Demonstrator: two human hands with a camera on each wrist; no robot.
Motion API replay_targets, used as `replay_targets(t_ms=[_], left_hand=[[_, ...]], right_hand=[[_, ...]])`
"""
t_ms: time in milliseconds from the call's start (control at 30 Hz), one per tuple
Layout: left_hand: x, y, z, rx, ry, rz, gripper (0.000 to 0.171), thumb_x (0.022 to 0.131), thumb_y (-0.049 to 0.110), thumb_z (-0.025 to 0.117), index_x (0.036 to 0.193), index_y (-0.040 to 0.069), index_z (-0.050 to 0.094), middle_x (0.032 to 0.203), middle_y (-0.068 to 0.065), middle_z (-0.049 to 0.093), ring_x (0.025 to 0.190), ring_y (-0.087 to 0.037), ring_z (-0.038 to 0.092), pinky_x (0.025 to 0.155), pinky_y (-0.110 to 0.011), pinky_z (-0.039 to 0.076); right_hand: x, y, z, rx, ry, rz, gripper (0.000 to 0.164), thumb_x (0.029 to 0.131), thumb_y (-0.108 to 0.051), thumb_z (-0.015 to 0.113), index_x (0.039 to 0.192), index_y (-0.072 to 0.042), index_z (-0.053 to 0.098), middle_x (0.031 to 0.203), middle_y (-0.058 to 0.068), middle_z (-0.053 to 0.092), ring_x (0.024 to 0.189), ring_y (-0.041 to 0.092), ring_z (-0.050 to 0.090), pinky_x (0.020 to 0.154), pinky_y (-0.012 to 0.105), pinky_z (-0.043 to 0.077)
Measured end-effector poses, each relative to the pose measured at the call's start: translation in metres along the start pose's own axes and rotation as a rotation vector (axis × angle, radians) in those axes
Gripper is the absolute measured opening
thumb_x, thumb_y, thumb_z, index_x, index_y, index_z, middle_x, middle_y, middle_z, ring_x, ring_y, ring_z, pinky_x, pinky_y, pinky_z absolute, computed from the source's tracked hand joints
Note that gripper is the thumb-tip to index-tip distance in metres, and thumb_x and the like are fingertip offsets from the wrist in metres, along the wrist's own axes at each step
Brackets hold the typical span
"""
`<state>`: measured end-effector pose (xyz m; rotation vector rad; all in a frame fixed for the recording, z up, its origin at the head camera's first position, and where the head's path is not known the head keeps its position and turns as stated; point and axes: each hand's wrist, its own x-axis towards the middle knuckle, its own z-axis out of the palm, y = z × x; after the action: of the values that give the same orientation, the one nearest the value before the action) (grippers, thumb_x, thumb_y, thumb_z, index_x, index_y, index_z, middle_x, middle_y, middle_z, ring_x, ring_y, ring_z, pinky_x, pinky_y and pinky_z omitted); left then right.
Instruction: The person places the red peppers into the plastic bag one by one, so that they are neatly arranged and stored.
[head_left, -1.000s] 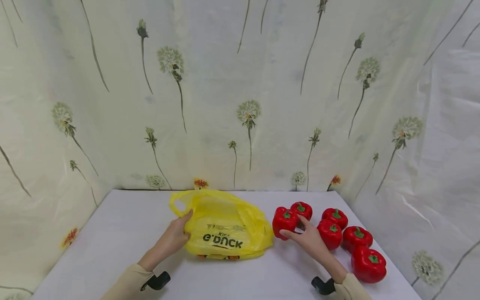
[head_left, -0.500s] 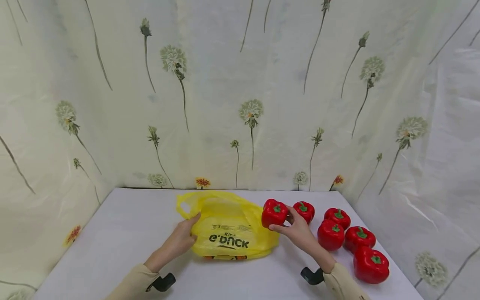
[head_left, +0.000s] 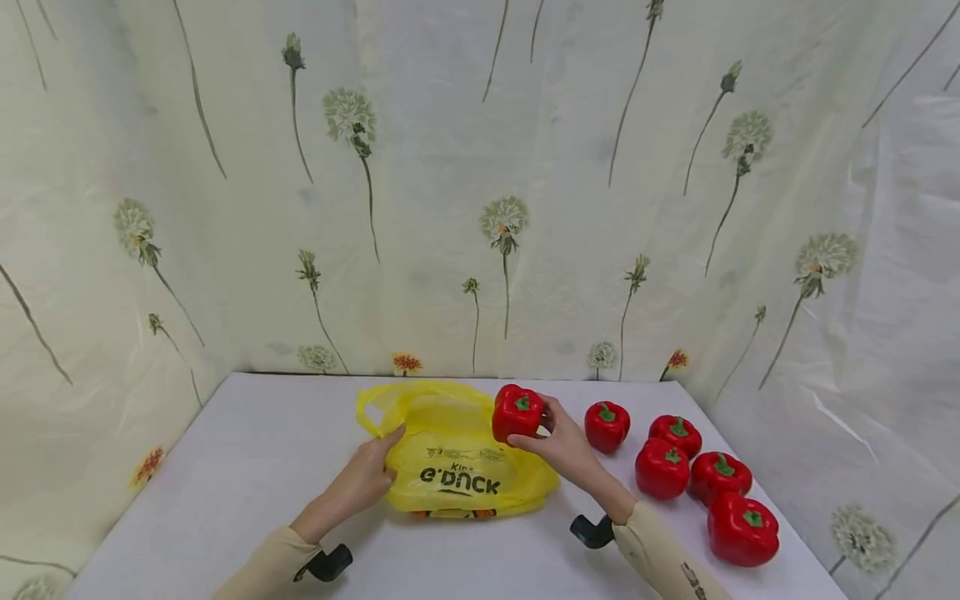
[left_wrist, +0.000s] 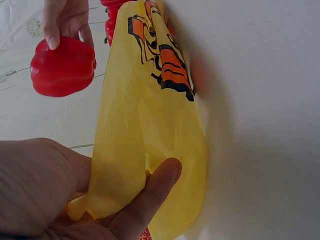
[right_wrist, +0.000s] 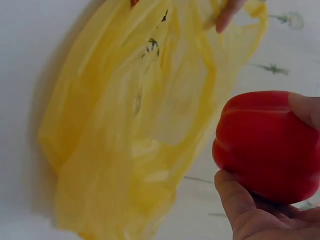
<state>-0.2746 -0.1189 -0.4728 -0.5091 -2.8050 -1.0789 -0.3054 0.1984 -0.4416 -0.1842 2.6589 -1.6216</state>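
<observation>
Head | red pepper (head_left: pixel 514 415): in right grip (head_left: pixel 566 444), near yellow bag (head_left: pixel 457 467)

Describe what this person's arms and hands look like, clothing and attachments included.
The left hand and right hand are ungloved. The beige fabric left sleeve and matching right sleeve end before the hands. A bent, rounded black left attachment and a similar right attachment stick out near the cuffs. The right sleeve bears a dark marking, unreadable here.

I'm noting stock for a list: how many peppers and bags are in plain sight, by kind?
Red peppers: 6
Yellow plastic bag: 1
Total: 7
</observation>
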Motion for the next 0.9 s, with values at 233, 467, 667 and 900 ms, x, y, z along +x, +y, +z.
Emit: replay_targets(t_ms=[233,467,667,900], left_hand=[[0.000,-0.003,-0.001,0.011,0.001,-0.005,0.067,0.077,-0.013,0.060,0.141,-0.005,0.043,0.139,-0.025,0.050,0.099,-0.026,0.052,0.074,-0.034,0.043],[0.000,-0.002,-0.001,0.008,0.004,0.000,0.064,0.077,-0.014,0.059,0.139,-0.005,0.047,0.136,-0.025,0.053,0.093,-0.026,0.053,0.070,-0.031,0.044],[-0.001,0.001,0.002,-0.004,-0.036,0.023,0.059,0.078,-0.015,0.057,0.135,-0.004,0.051,0.136,-0.022,0.054,0.118,-0.034,0.054,0.096,-0.049,0.047],[-0.001,0.003,-0.001,-0.008,-0.053,-0.010,0.059,0.079,-0.013,0.058,0.137,-0.003,0.049,0.137,-0.021,0.054,0.108,-0.027,0.054,0.094,-0.048,0.048]], right_hand=[[0.016,-0.015,0.030,0.013,-0.088,-0.088,0.085,0.073,-0.032,0.083,0.143,-0.019,0.037,0.138,0.005,0.052,0.127,0.029,0.050,0.095,0.044,0.051],[0.024,-0.027,0.056,0.050,-0.210,-0.167,0.079,0.078,-0.027,0.079,0.143,-0.017,0.035,0.138,0.006,0.050,0.124,0.029,0.051,0.092,0.041,0.052],[0.033,-0.029,0.067,0.022,-0.268,-0.193,0.077,0.081,-0.022,0.076,0.143,-0.011,0.033,0.138,0.008,0.049,0.124,0.029,0.050,0.093,0.040,0.052],[0.044,-0.032,0.082,-0.048,-0.321,-0.175,0.076,0.082,-0.022,0.074,0.143,-0.008,0.033,0.135,0.009,0.051,0.119,0.026,0.053,0.095,0.041,0.050]])
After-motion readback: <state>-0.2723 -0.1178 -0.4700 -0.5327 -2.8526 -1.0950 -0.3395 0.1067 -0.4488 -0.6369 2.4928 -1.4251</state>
